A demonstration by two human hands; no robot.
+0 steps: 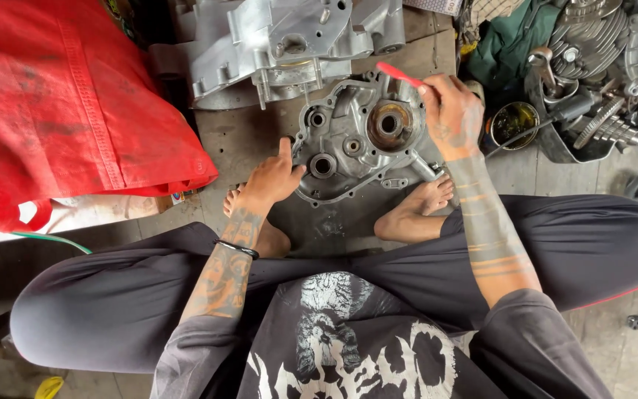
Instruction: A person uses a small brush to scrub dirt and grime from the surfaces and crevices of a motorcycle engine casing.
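Engine cover, a grey metal casting with round bearing holes, lies flat on the floor between the person's bare feet, at about 12 o'clock from the lap. The left hand presses on the cover's rim at its 9 o'clock edge, fingers curled and thumb raised, steadying rather than gripping it. The right hand hovers at the cover's 2 o'clock edge, its grip closed around a thin red tool that slants toward 10 o'clock. A larger engine casing stands just beyond at 12 o'clock. A red bag lies at 10 o'clock, and a tray of metal parts sits at 2 o'clock.
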